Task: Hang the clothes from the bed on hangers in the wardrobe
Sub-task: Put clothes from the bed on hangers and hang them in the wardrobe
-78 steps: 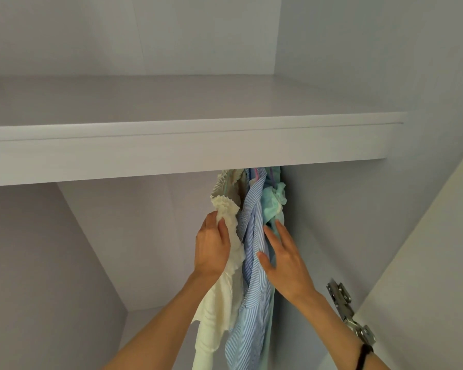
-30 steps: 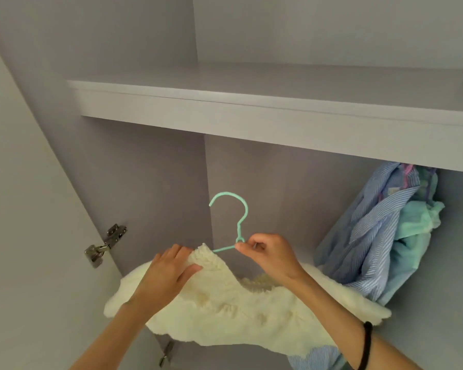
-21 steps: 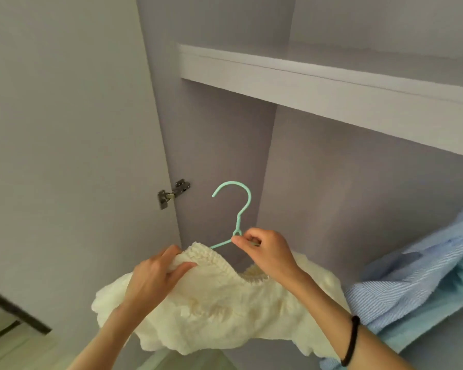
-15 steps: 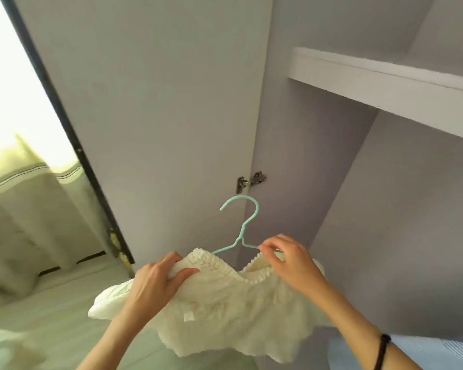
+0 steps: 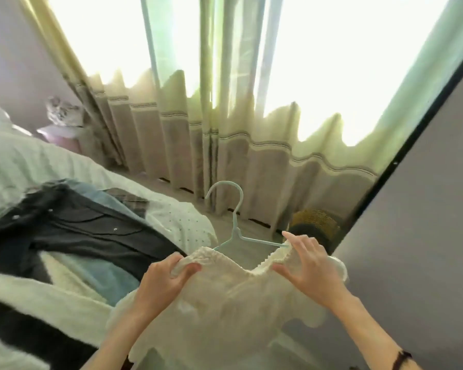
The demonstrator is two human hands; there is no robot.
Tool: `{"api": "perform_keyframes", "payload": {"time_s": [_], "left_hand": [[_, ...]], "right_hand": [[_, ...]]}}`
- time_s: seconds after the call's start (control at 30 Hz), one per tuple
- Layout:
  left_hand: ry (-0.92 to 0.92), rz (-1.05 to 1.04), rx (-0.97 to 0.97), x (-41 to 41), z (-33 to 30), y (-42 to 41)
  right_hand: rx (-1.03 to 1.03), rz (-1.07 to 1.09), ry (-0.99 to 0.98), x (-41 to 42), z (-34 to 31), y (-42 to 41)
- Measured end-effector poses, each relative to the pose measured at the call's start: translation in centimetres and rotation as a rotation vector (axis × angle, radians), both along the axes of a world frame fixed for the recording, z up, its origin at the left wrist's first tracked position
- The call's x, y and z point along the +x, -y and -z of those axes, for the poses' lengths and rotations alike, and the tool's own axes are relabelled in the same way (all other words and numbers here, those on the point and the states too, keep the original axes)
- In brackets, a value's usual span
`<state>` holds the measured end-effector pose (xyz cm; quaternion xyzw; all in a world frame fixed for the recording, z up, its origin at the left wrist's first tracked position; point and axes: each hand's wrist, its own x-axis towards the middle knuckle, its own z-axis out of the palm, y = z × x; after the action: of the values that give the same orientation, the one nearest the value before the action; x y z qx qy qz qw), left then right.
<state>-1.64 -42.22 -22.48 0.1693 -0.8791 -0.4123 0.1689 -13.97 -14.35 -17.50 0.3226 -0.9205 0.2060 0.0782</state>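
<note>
Plainly, the job was only part done. A cream ruffled top (image 5: 225,303) sat on a mint-green hanger (image 5: 234,231), held up in the air between the bed (image 5: 38,161) and the wardrobe door (image 5: 417,209) at the right, not on any rail. The left hand (image 5: 163,279) gripped the top's left shoulder, fingers curled round the ruffled edge; the right hand (image 5: 308,265) pinched the neckline at the other shoulder, where the hanger's arm ran into the fabric. The hands were apart, one at each shoulder, and the hook stood free above them. Whether the top was being dressed onto the hanger or taken off could not be told. On the bed lay more clothes: a dark button-front garment (image 5: 72,231), something light blue (image 5: 102,273) beneath it, a plaid piece (image 5: 129,200), a dotted white item (image 5: 185,222) and a fluffy white garment (image 5: 32,297) nearest the camera. By my judgement, all of these awaited hangers, so most of the work remained.
</note>
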Motion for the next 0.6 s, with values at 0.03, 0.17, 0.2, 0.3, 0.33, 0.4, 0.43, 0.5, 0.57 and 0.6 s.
{"api": "perform_keyframes", "payload": {"time_s": [0.03, 0.17, 0.2, 0.3, 0.33, 0.4, 0.43, 0.5, 0.57, 0.6], "left_hand": [[0.015, -0.059, -0.01, 1.4, 0.1, 2.1], [0.056, -0.224, -0.004, 7.2, 1.0, 9.1], [0.058, -0.266, 0.004, 8.7, 1.2, 10.3], [0.077, -0.426, 0.011, 13.1, 1.5, 12.3], [0.08, -0.488, 0.011, 14.4, 1.5, 12.7], [0.096, -0.58, 0.02, 16.7, 1.4, 13.5], [0.113, -0.616, 0.028, 17.7, 1.3, 13.8], [0.139, -0.696, 0.042, 19.3, 1.1, 14.1], [0.149, -0.767, 0.046, 20.2, 0.8, 14.1], [0.156, -0.801, 0.045, 20.4, 0.8, 14.1]], "right_hand": [[-0.017, -0.037, -0.016, -0.1, 0.7, 3.0], [-0.119, -0.122, 0.009, 0.6, 2.7, 13.9], [-0.122, -0.145, 0.019, 1.0, 3.2, 16.2], [-0.127, -0.244, 0.066, 2.1, 4.2, 22.2], [-0.123, -0.287, 0.086, 2.5, 4.3, 23.9], [-0.109, -0.395, 0.12, 3.1, 4.5, 27.1], [-0.106, -0.45, 0.134, 3.2, 4.6, 28.5], [-0.11, -0.546, 0.149, 3.6, 4.6, 31.1], [-0.119, -0.628, 0.133, 3.9, 4.7, 33.2], [-0.127, -0.657, 0.126, 4.0, 4.7, 33.9]]}}
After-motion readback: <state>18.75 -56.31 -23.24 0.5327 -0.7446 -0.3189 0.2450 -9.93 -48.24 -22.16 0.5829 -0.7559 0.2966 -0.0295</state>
